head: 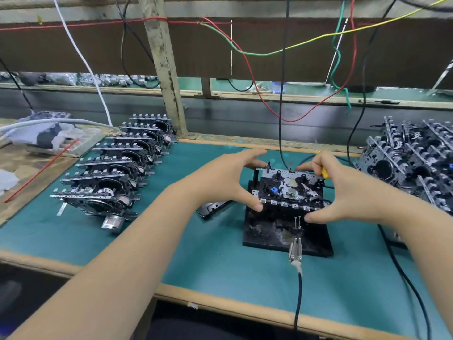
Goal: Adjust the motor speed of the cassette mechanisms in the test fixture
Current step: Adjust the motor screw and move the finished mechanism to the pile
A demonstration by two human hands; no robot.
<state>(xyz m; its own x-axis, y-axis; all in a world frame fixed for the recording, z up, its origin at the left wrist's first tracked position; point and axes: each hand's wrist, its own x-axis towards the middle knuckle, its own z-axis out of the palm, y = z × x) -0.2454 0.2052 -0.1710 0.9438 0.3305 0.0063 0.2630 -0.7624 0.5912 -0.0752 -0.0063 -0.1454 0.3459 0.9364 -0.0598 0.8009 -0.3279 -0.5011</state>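
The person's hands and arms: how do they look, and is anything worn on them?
Both the left hand and the right hand are bare, without gloves. Both forearms are uncovered all the way to the picture's edge; no sleeve shows. I can see no ring, watch, wrist strap or marking.

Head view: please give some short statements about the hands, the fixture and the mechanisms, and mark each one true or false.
1. Both hands hold the mechanism on the fixture. True: left hand and right hand grip its two ends.
2. The right hand also holds a yellow tool. True.
3. The row of mechanisms lies right of the fixture. False: it lies to the left; a pile is on the right.
4. The mat is red. False: it is green.
5. The clip is held by the left hand. False: it lies free at the fixture's near edge.
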